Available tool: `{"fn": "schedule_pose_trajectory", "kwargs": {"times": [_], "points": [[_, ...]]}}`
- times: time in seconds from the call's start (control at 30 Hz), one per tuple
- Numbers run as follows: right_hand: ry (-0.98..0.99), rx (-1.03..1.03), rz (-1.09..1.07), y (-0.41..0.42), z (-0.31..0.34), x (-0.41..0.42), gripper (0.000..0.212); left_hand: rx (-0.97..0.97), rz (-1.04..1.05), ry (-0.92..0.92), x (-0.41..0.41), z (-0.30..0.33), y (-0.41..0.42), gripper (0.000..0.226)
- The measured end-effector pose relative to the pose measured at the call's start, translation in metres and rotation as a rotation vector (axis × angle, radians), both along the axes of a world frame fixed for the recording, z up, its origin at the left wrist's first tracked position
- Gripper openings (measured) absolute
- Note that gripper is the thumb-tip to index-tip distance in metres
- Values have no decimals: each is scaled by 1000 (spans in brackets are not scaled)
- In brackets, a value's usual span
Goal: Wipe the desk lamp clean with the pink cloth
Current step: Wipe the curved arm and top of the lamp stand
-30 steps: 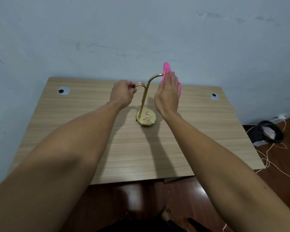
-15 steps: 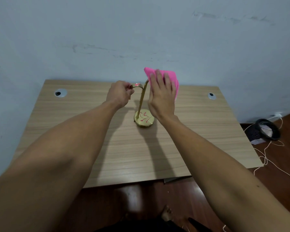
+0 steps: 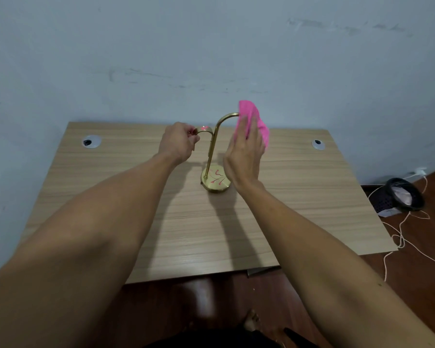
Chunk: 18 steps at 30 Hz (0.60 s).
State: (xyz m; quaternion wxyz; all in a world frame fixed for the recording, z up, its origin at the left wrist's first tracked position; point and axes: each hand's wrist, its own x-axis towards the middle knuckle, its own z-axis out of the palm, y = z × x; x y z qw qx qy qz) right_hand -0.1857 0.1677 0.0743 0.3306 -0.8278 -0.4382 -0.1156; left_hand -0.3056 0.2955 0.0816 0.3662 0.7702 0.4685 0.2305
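A brass desk lamp stands upright on the middle of the wooden desk. It has a round base with pink marks and two curved arms. My left hand is closed around the end of the shorter left arm. My right hand presses the pink cloth against the end of the taller right arm, fingers nearly flat. The cloth and hand hide that arm's tip.
Two round cable grommets sit in the desk's back corners. A pale wall rises right behind the desk. On the dark floor at the right lie a black basket and a loose white cord.
My right hand and the pink cloth have swung from over the lamp's stem out to the right, onto the end of the taller arm. My left hand keeps its hold.
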Motion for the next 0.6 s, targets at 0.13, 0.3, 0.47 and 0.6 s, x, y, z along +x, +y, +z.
{"fn": "schedule_pose_trajectory", "kwargs": {"times": [0.13,0.3,0.47,0.6], "points": [[-180,-69,204,-1,-5,0,66,0,-11,7,0,0,1,10],[78,60,-109,8,8,2,59,1,-7,12,1,1,1,10],[-238,-88,112,5,8,6,64,-24,-3,8,1,1,2,10],[140,73,-203,17,26,11,35,-44,4,-10,2,2,2,9]]}}
